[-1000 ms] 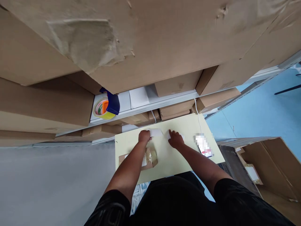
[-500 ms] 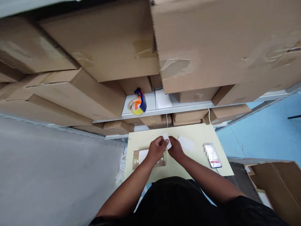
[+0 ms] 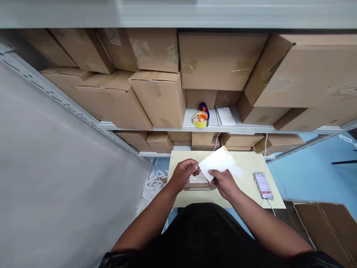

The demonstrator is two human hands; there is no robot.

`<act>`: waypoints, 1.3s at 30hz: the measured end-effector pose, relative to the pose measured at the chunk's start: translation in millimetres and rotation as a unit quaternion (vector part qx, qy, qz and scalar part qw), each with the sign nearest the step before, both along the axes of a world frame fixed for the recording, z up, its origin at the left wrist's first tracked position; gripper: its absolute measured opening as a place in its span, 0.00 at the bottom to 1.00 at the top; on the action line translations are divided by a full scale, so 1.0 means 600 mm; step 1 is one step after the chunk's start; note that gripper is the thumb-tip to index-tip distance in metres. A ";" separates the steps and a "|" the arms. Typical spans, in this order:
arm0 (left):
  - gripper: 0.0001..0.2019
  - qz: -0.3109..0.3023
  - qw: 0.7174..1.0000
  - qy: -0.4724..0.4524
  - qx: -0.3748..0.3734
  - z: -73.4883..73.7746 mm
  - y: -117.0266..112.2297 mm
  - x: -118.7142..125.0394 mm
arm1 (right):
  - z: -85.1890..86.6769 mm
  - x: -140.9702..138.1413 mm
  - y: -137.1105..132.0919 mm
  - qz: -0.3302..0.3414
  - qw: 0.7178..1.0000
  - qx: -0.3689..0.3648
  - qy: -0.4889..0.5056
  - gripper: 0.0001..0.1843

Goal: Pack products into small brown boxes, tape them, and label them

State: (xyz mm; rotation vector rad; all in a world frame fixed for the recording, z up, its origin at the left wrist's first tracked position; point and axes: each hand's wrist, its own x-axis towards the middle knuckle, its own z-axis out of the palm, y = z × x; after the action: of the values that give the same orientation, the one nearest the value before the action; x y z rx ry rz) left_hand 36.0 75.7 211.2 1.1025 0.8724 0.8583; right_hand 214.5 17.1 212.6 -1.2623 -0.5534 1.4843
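Note:
My right hand (image 3: 225,183) pinches the lower edge of a white sheet of paper (image 3: 219,162), thumb on top. The sheet is tilted and carries a small yellow mark and fine print at its far corner. At its left corner, my left hand (image 3: 185,174) has its fingers curled, with thumb and forefinger closed on the corner. Below the sheet, a small cardboard box (image 3: 192,185) with shiny clear tape lies on the pale yellow table (image 3: 245,193), partly covered by the hands and sheet. Another white paper (image 3: 238,171) shows just right of the held sheet.
A phone (image 3: 263,186) with a white cable lies on the table's right side. A tape dispenser (image 3: 201,118) and a white paper stack (image 3: 226,116) sit on the shelf among cardboard boxes (image 3: 156,98). White paper scraps (image 3: 152,190) lie left of the table. An open carton (image 3: 329,227) stands right.
The view has shifted, showing more of the shelves. The white piece that looked small between both hands now appears as a broad sheet, and my hands have moved apart.

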 end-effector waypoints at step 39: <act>0.07 0.000 0.999 0.053 0.007 0.014 -0.048 0.016 | -0.001 0.030 -0.032 0.062 0.998 0.000 -0.024 0.13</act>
State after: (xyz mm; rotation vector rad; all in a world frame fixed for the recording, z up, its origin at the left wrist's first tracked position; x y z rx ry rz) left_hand 45.6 47.0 219.5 1.1692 0.9556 0.8134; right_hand 232.4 -1.8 212.0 -1.2850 -0.6738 1.5601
